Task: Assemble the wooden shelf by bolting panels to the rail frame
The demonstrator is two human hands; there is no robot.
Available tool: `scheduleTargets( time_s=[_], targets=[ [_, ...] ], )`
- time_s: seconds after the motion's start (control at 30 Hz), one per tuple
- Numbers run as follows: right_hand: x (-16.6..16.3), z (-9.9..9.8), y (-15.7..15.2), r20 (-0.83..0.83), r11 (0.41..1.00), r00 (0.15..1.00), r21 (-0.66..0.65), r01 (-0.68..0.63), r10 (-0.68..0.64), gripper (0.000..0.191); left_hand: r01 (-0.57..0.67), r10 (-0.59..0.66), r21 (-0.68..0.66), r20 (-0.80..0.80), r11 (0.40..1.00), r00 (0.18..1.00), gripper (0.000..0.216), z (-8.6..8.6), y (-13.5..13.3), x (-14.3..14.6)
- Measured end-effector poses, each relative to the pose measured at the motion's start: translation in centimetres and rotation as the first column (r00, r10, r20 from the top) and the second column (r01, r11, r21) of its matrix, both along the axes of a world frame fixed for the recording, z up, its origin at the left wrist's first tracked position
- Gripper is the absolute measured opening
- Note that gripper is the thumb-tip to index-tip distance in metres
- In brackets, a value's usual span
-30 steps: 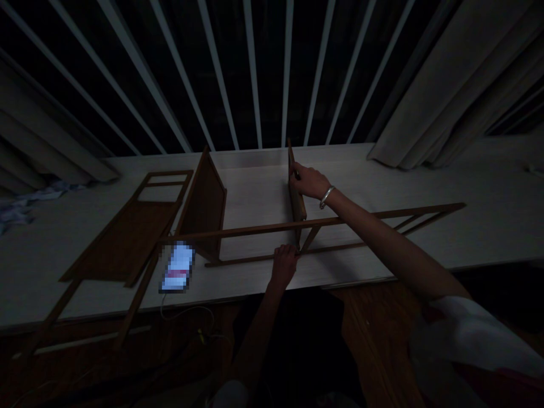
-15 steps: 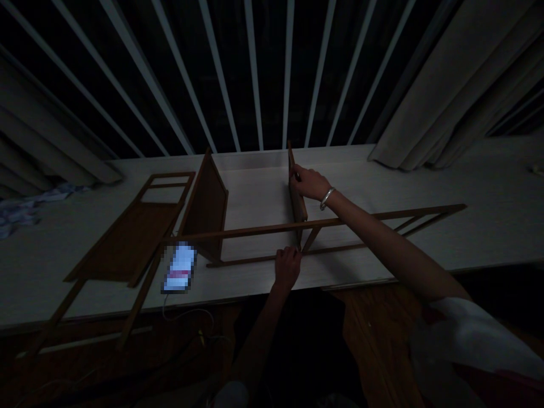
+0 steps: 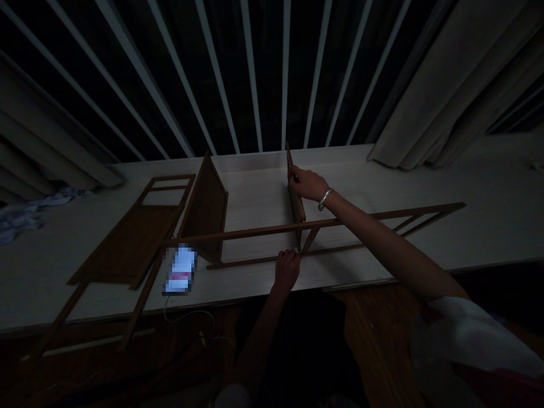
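Note:
A wooden frame (image 3: 255,230) with long rails lies on its side on the pale ledge. Two panels stand upright across it: a larger wooden panel (image 3: 205,207) at the left and a narrower wooden shelf board (image 3: 296,205) near the middle. My right hand (image 3: 311,184), with a silver bangle at the wrist, is closed on the far part of the shelf board. Nearer to me, my left hand (image 3: 288,268) has its fingers curled at the frame's lower rail, by the board's near corner. What its fingertips hold is too dark to make out.
Another wooden frame with a panel (image 3: 131,241) lies at the left, its legs jutting past the edge of the ledge (image 3: 250,283). A lit phone (image 3: 181,269) with a cable lies between the frames. Window bars (image 3: 255,85) and curtains (image 3: 419,90) stand behind.
Almost nothing differs. Both hands keep their places at the shelf board and rail, while the view shifts very slightly.

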State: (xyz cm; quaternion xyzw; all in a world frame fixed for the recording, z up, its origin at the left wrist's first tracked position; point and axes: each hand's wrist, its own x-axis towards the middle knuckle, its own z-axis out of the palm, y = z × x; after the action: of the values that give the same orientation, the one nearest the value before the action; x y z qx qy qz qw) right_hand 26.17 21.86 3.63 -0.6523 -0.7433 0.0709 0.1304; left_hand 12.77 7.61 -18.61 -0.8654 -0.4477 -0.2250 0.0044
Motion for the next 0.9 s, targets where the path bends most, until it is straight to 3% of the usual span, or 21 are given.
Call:
scheduleTargets(
  time_s=[0.27,0.4,0.57,0.63,0.7,0.8,0.9],
  targets=[
    [0.1,-0.2,0.2,0.002,1.000,1.000,-0.001,-0.005,0.005,0.028,-0.018,0.010,0.079,0.099,0.997,0.995,0.021,1.0,-1.0,-0.3],
    [0.1,-0.2,0.3,0.006,1.000,1.000,-0.009,-0.005,0.005,0.030,-0.040,0.017,0.131,0.173,0.991,0.985,0.025,1.6,-3.5,-0.6],
    [0.3,-0.3,0.4,0.014,1.000,1.000,-0.012,-0.004,0.004,0.032,-0.053,0.007,0.173,0.259,0.983,0.966,0.011,3.0,-6.9,-1.2],
    [0.3,-0.3,0.5,0.016,1.000,1.000,-0.021,-0.001,0.002,0.032,-0.043,-0.010,0.183,0.282,0.982,0.959,0.007,4.9,-7.6,-1.6],
    [0.3,-0.3,0.5,0.012,1.000,1.000,-0.030,0.005,-0.005,0.031,-0.004,-0.065,0.193,0.349,0.981,0.935,0.015,8.1,-7.8,-2.0],
    [0.4,-0.4,0.5,0.002,0.999,1.000,-0.031,0.009,-0.009,0.031,0.148,-0.258,0.256,0.480,0.955,0.838,0.021,14.9,-6.6,-2.6],
    [0.4,-0.3,0.5,-0.005,1.000,1.000,-0.031,0.001,-0.001,0.031,0.280,-0.461,0.410,0.455,0.868,0.762,0.011,21.7,-3.2,-2.7]
  ],
)
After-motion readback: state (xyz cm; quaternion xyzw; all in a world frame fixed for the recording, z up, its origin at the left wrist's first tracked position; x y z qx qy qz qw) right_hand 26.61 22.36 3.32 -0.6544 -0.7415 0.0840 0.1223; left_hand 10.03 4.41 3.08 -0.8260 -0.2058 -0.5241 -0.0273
